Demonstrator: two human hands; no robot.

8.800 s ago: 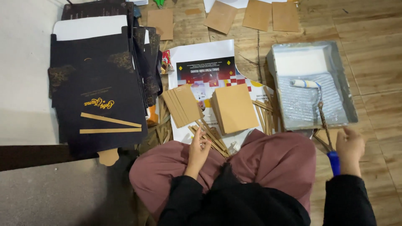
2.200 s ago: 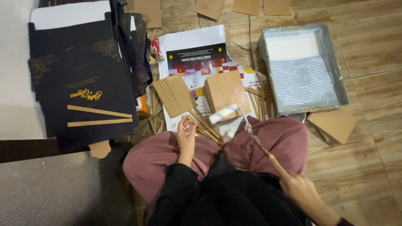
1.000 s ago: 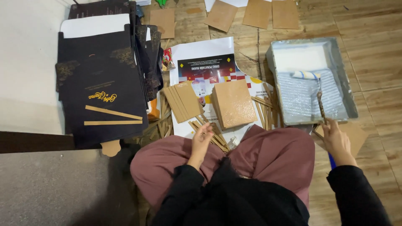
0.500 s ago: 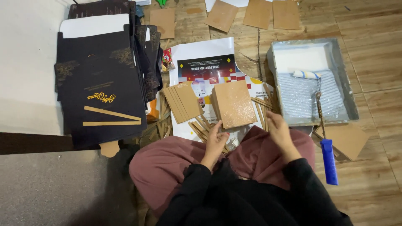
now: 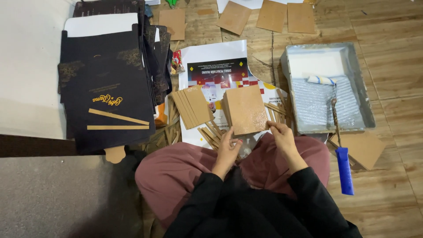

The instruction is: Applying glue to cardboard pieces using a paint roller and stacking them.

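I sit cross-legged on a wooden floor. Both hands meet at the near edge of a stack of square brown boards (image 5: 245,109) in front of my knees. My right hand (image 5: 281,135) pinches the lower right corner of the top board. My left hand (image 5: 228,147) touches the stack's lower left edge, over thin brown strips (image 5: 210,134). A second fanned stack of brown boards (image 5: 193,105) lies just to the left. A paint roller with a blue handle (image 5: 341,154) rests with its head in a grey tray (image 5: 328,86) at my right.
Flat black boxes with gold print (image 5: 108,94) are piled at the left. A printed poster (image 5: 220,72) lies under the boards. Loose brown boards (image 5: 273,15) lie at the far edge, and one (image 5: 363,147) sits beside the roller handle. A white wall is at far left.
My right hand has let go of the roller, which now rests in the tray, and moved left onto the stack of boards. My left hand has come up to the stack too.
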